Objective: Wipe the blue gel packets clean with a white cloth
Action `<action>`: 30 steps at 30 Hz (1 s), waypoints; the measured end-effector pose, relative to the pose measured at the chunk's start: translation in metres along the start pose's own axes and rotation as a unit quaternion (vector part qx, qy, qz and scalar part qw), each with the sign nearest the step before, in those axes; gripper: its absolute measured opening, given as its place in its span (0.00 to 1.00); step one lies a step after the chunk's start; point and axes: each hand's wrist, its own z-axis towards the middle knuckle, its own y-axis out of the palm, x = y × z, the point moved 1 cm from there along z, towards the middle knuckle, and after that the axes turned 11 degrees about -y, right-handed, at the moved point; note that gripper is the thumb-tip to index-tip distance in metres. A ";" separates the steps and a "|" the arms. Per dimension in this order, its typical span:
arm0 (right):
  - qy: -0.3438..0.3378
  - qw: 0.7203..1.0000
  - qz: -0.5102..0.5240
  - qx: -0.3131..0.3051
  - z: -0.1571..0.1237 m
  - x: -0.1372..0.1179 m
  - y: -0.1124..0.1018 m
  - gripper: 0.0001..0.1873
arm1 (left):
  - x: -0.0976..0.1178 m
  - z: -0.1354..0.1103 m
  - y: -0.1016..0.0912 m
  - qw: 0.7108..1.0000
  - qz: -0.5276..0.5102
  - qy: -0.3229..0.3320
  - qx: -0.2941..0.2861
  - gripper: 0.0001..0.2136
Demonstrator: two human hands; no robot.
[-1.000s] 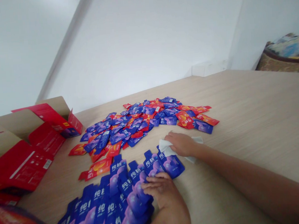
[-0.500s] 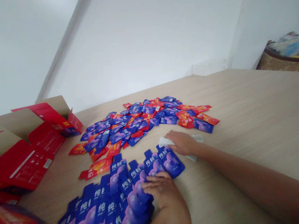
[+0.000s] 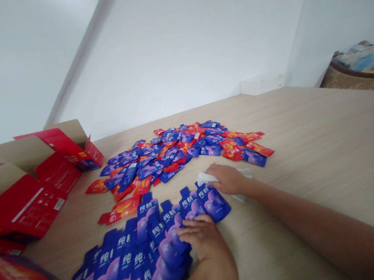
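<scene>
My left hand (image 3: 201,236) rests on overlapping blue pouches (image 3: 128,257), its fingers stretched over their printed fronts. These pouches lie in staggered rows at the front, spouts pointing away from me. My right hand (image 3: 227,178) is closed around a folded white tissue (image 3: 206,177), whose ends stick out on both sides. Just below the tissue is the rightmost blue pouch (image 3: 213,202), its top close to my right fingers; whether they touch it I cannot tell.
A loose heap of blue and red-orange pouches (image 3: 171,152) spreads behind my hands. Open red cardboard boxes (image 3: 23,204) stand on the left. A white box (image 3: 262,85) sits by the wall, and a brown patterned chair (image 3: 347,75) stands at far right.
My right hand and the tissue have shifted very slightly to the left. My left hand and the pouches look the same.
</scene>
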 end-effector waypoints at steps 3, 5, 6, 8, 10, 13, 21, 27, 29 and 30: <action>-0.069 0.997 0.031 -0.018 -0.002 -0.006 -0.003 0.14 | 0.000 0.000 -0.001 1.000 0.023 0.002 0.020 0.15; -0.108 0.992 0.041 -0.048 -0.002 -0.008 0.000 0.13 | 0.000 0.000 -0.001 0.999 0.029 0.004 0.025 0.15; -0.112 0.991 0.039 -0.056 -0.002 -0.007 0.002 0.14 | 0.000 0.000 -0.001 0.999 0.029 0.006 0.024 0.15; -0.088 0.994 0.023 -0.053 -0.002 -0.003 0.007 0.14 | 0.000 0.000 -0.001 0.999 0.028 0.009 0.023 0.15; -0.055 0.998 0.005 -0.041 -0.001 0.002 0.009 0.14 | 0.000 0.000 -0.001 0.999 0.024 0.011 0.023 0.15; -0.024 1.000 -0.008 -0.013 0.000 0.007 0.005 0.14 | -0.001 0.000 -0.002 0.999 0.023 0.007 0.028 0.14; -0.121 0.992 0.030 -0.035 -0.001 -0.004 0.005 0.12 | -0.002 -0.001 -0.004 0.997 0.057 0.004 0.053 0.14; -0.050 0.998 0.006 -0.034 0.000 0.006 0.008 0.13 | -0.003 0.000 -0.007 0.998 0.051 0.005 0.032 0.15; -0.047 0.999 0.011 -0.021 0.000 0.006 0.003 0.13 | -0.003 0.000 -0.008 0.999 0.048 0.004 0.019 0.15; -0.053 0.998 0.015 -0.014 0.000 0.004 0.000 0.13 | -0.003 0.000 -0.008 0.999 0.044 0.005 0.013 0.16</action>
